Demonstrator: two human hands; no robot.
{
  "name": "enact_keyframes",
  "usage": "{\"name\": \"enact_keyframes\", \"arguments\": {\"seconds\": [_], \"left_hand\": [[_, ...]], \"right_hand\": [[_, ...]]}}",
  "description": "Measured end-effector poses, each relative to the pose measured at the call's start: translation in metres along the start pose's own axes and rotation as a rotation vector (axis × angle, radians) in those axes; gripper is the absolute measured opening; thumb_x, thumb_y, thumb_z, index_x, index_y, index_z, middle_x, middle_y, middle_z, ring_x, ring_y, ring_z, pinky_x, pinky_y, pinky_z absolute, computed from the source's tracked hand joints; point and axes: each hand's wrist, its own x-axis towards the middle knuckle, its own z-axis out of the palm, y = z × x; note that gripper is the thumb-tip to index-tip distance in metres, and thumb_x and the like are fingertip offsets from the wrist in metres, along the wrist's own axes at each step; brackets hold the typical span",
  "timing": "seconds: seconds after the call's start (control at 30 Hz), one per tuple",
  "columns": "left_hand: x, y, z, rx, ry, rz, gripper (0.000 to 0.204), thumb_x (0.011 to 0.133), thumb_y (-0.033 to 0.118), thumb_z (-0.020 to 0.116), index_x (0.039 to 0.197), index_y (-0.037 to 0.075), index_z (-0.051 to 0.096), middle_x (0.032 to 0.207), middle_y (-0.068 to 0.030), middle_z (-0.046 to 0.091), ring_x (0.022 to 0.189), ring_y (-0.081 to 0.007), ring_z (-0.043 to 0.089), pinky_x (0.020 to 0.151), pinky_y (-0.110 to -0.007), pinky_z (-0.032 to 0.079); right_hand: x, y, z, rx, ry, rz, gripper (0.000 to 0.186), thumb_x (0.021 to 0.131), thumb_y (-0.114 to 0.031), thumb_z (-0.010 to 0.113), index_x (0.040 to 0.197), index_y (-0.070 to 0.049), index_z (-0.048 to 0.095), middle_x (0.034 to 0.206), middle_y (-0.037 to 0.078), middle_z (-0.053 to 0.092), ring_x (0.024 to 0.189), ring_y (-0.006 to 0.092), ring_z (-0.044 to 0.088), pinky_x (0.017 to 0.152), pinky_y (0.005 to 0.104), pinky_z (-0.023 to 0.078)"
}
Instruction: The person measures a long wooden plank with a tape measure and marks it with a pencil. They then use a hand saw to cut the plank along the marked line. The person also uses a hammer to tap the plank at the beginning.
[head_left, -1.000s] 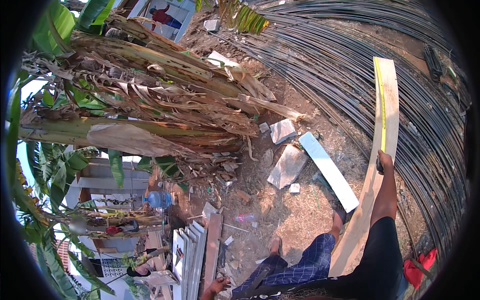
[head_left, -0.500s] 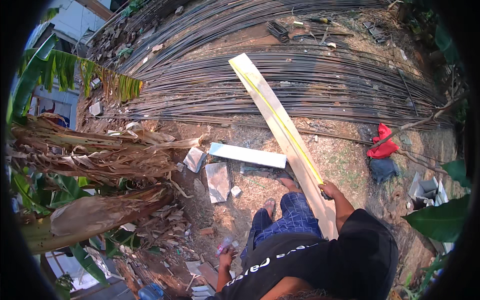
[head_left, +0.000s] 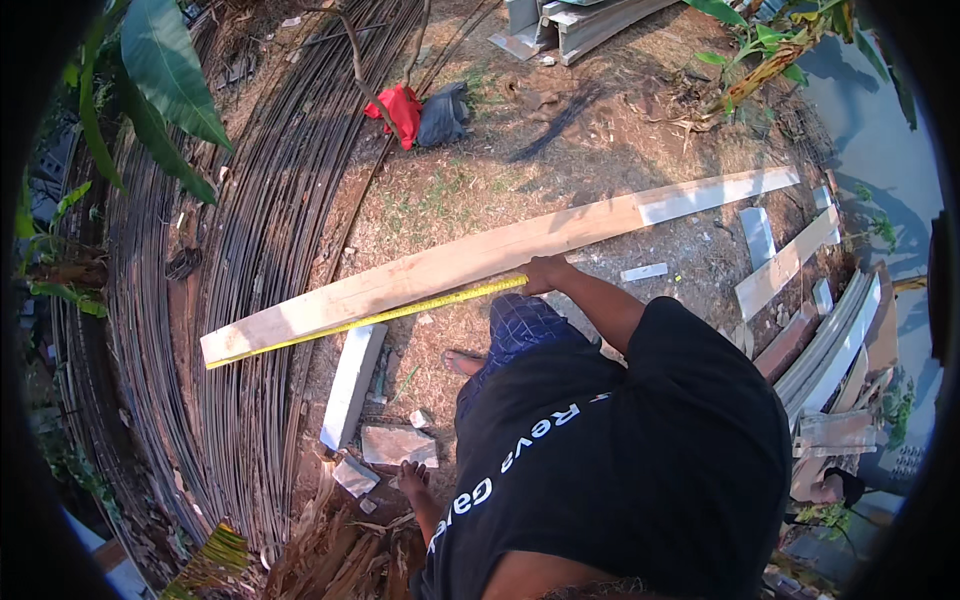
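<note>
You're outdoors on dry ground [head_left: 470,195] w/ patchy grass; thin rods [head_left: 250,230] fill the L side, stacked planks [head_left: 832,335] the R. Long wooden board [head_left: 430,265] lies crosswise before you, L end over the rods — bare room past its far edge, white block [head_left: 352,392] by its near one. Yellow tape [head_left: 400,312] runs along that near edge; your R hand [head_left: 546,274] grips its R end — L hand [head_left: 412,480] empty, fingers loosely spread near a broken slab [head_left: 400,446].

Beyond the long board [head_left: 480,260], open ground [head_left: 530,165] is stretching toward the red bundle [head_left: 400,115]; nearer, a pale slab [head_left: 400,446] and white block [head_left: 353,385] are crowding the room between left hand [head_left: 412,480] and board.
</note>
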Motion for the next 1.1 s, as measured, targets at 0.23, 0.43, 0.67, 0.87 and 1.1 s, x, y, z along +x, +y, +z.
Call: {"name": "enact_keyframes", "arguments": {"seconds": [0.23, 0.43, 0.67, 0.87, 1.1], "left_hand": [[-0.068, 0.096, 0.200, 0.296, -0.368, 0.357, 0.037, 0.103, 0.026, 0.061, 0.135, 0.009, 0.057, 0.110, -0.0050, 0.068, 0.089, -0.0163, 0.068, 0.069, -0.031, 0.052], [-0.193, 0.125, 0.473, 0.659, -0.913, 0.775, 0.040, 0.100, 0.018, 0.064, 0.135, 0.000, 0.058, 0.116, -0.0068, 0.067, 0.102, -0.0148, 0.064, 0.088, -0.030, 0.051], [-0.390, 0.059, 0.710, 1.248, -1.586, 0.591, 0.078, 0.094, 0.030, 0.075, 0.155, 0.001, 0.036, 0.145, -0.0192, 0.054, 0.131, -0.0268, 0.054, 0.113, -0.041, 0.041], [-0.439, 0.016, 0.799, 1.335, -1.911, 0.283, 0.118, 0.075, 0.046, 0.090, 0.158, 0.002, 0.020, 0.153, -0.0122, 0.042, 0.143, -0.0241, 0.041, 0.119, -0.038, 0.032], [-0.423, 0.009, 0.872, 1.471, -1.950, 0.055, 0.114, 0.072, 0.043, 0.093, 0.156, 0.002, 0.028, 0.152, -0.0102, 0.043, 0.138, -0.0218, 0.046, 0.114, -0.038, 0.039]], "right_hand": [[-0.095, 0.110, 0.036, 0.188, 0.029, 0.092, 0.062, 0.072, -0.041, 0.072, 0.127, -0.013, 0.067, 0.113, 0.013, 0.072, 0.109, 0.0308, 0.070, 0.092, 0.0500, 0.053], [-0.169, 0.231, 0.052, 0.253, 0.226, 0.009, 0.044, 0.068, -0.039, 0.076, 0.102, -0.010, 0.077, 0.101, 0.010, 0.074, 0.095, 0.0299, 0.073, 0.076, 0.0474, 0.055], [-0.251, 0.333, 0.043, 0.351, 0.533, 0.060, 0.052, 0.061, -0.034, 0.084, 0.106, -0.010, 0.074, 0.089, 0.009, 0.076, 0.088, 0.0270, 0.074, 0.073, 0.0433, 0.054], [-0.293, 0.378, 0.027, 0.499, 0.802, 0.023, 0.071, 0.051, -0.029, 0.087, 0.114, -0.004, 0.066, 0.107, 0.013, 0.068, 0.096, 0.0318, 0.071, 0.074, 0.0455, 0.055], [-0.273, 0.415, 0.017, 0.545, 0.829, 0.114, 0.073, 0.055, -0.036, 0.092, 0.115, -0.007, 0.060, 0.114, 0.009, 0.059, 0.106, 0.0316, 0.065, 0.082, 0.0488, 0.055]]}}
